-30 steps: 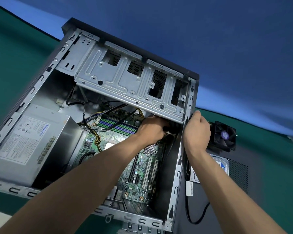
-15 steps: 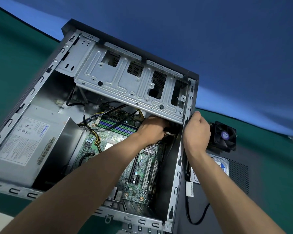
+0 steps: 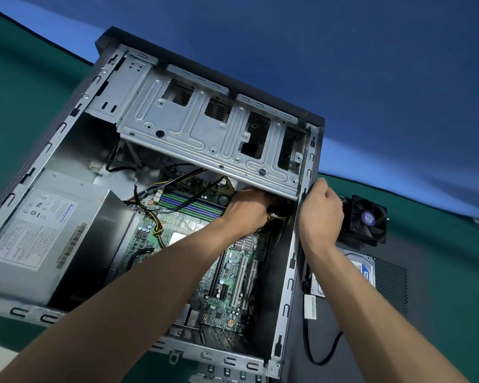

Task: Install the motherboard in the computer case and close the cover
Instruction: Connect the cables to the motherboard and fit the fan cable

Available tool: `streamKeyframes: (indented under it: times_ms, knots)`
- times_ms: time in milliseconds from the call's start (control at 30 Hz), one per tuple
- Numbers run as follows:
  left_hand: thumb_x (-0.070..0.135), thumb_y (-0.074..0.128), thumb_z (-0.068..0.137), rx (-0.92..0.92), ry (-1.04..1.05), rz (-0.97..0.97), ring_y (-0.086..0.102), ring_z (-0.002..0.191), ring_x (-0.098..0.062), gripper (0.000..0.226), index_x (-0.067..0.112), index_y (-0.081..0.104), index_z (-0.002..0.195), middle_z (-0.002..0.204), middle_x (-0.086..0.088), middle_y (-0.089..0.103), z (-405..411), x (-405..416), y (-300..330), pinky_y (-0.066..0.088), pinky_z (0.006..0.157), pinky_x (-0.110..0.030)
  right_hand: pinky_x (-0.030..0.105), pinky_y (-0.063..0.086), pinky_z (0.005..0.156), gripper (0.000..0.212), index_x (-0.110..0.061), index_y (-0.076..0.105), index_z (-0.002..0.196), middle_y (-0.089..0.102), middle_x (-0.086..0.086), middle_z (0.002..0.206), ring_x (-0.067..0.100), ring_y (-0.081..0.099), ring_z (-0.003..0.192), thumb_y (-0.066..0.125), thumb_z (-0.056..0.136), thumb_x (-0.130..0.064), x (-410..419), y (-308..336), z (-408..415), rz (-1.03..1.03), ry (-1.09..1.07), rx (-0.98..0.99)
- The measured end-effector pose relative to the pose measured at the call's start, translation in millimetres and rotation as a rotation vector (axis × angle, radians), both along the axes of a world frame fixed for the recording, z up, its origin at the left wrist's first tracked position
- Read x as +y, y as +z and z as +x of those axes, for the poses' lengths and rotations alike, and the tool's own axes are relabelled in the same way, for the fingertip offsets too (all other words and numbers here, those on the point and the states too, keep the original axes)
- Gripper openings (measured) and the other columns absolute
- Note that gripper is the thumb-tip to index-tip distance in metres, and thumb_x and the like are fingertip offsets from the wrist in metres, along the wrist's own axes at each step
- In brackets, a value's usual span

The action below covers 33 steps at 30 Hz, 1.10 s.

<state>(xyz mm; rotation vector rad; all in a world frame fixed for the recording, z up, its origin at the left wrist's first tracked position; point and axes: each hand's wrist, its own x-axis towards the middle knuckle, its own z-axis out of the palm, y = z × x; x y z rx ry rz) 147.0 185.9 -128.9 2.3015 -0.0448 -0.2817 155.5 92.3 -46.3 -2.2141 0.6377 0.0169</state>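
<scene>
The open computer case (image 3: 64, 134) lies on its side, its grey frame facing me. The green motherboard (image 3: 233, 272) lies flat on the case floor under black and yellow cables. My left hand (image 3: 249, 208) reaches in beneath the drive cage (image 3: 205, 134) at the board's far right corner; its fingers curl around a black cable with a white tie, and the fingertips are hidden. My right hand (image 3: 321, 214) grips the case's right side rail, thumb on top. The dark side cover (image 3: 393, 299) lies flat to the right of the case.
A silver power supply (image 3: 44, 239) fills the case's left part. On the cover to the right lie a black cooler fan (image 3: 367, 219), a hard drive (image 3: 362, 268) and a black cable (image 3: 321, 352). Green cloth covers the table; a blue backdrop hangs behind.
Almost nothing differs. Both hands stay where they were, the left under the drive cage and the right on the side rail; the view shifts very slightly.
</scene>
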Motion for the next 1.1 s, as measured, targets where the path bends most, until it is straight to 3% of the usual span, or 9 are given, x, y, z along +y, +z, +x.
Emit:
streamKeyframes:
  times_ms: [200,267,333,400,533,667,867,1100]
  knots:
    - [-0.004,0.050,0.079,-0.005,0.016,0.022,0.058,0.061,-0.028,0.031,0.006,0.072,0.099,0.077,-0.018,0.067,1.2,-0.4,-0.4,0.054,0.073,-0.034,0.033,0.029,0.054,0.043,-0.017,0.032,0.058,0.040,-0.002,0.059,0.015,0.034,0.055,0.031,0.099,-0.030,0.3,0.0,0.4,0.001,-0.004,0.006]
    - [-0.005,0.049,0.080,0.007,0.016,0.031,0.053,0.054,-0.024,0.025,0.003,0.071,0.092,0.057,-0.005,0.053,1.3,-0.8,-0.2,0.056,0.071,-0.035,0.033,0.029,0.055,0.042,-0.017,0.032,0.058,0.040,-0.002,0.059,0.015,0.034,0.055,0.031,0.098,-0.030,0.2,0.3,0.3,0.004,-0.004,0.007]
    - [-0.006,0.050,0.081,0.013,0.028,0.030,0.049,0.050,-0.021,0.020,0.001,0.068,0.083,0.051,0.007,0.037,2.0,-1.3,-1.0,0.054,0.067,-0.032,0.033,0.030,0.054,0.042,-0.017,0.032,0.059,0.039,-0.002,0.059,0.015,0.034,0.054,0.031,0.098,-0.030,0.6,0.5,0.1,0.005,-0.004,0.011]
    - [-0.007,0.051,0.079,-0.004,0.060,0.011,0.046,0.050,-0.019,0.021,0.002,0.069,0.085,0.053,0.005,0.043,2.0,-2.9,-3.1,0.050,0.066,-0.027,0.034,0.029,0.054,0.042,-0.017,0.032,0.058,0.039,-0.002,0.058,0.015,0.033,0.054,0.032,0.099,-0.030,0.9,0.6,0.0,0.000,-0.002,0.008]
    - [-0.005,0.053,0.081,0.019,0.074,-0.031,0.048,0.053,-0.019,0.019,0.004,0.069,0.087,0.076,-0.015,0.066,2.0,-3.6,-5.1,0.046,0.065,-0.025,0.034,0.027,0.051,0.043,-0.017,0.031,0.058,0.037,-0.003,0.057,0.015,0.032,0.053,0.032,0.099,-0.029,1.3,0.9,0.0,-0.008,0.002,-0.001]
    - [0.001,0.055,0.084,0.018,0.100,-0.037,0.064,0.069,-0.034,0.010,0.000,0.066,0.085,0.079,-0.020,0.066,2.3,-3.2,-3.1,0.055,0.070,-0.035,0.034,0.027,0.051,0.044,-0.017,0.030,0.057,0.036,-0.003,0.056,0.015,0.031,0.052,0.032,0.099,-0.029,1.5,1.4,-0.4,-0.004,0.002,-0.006]
    - [-0.002,0.053,0.084,0.017,0.062,-0.016,0.065,0.073,-0.035,0.014,0.000,0.065,0.090,0.082,-0.020,0.066,1.1,-2.9,-1.1,0.057,0.071,-0.039,0.034,0.029,0.053,0.043,-0.017,0.031,0.058,0.038,-0.003,0.056,0.015,0.033,0.053,0.032,0.099,-0.030,0.9,0.7,-0.1,-0.001,0.004,-0.002]
    - [-0.012,0.047,0.077,0.018,0.029,0.037,0.065,0.081,-0.034,0.034,0.002,0.064,0.104,0.093,-0.021,0.066,2.4,-3.2,0.0,0.056,0.076,-0.039,0.033,0.030,0.053,0.042,-0.016,0.032,0.058,0.040,-0.002,0.058,0.015,0.035,0.053,0.031,0.098,-0.029,1.3,0.5,0.1,-0.001,-0.003,-0.004]
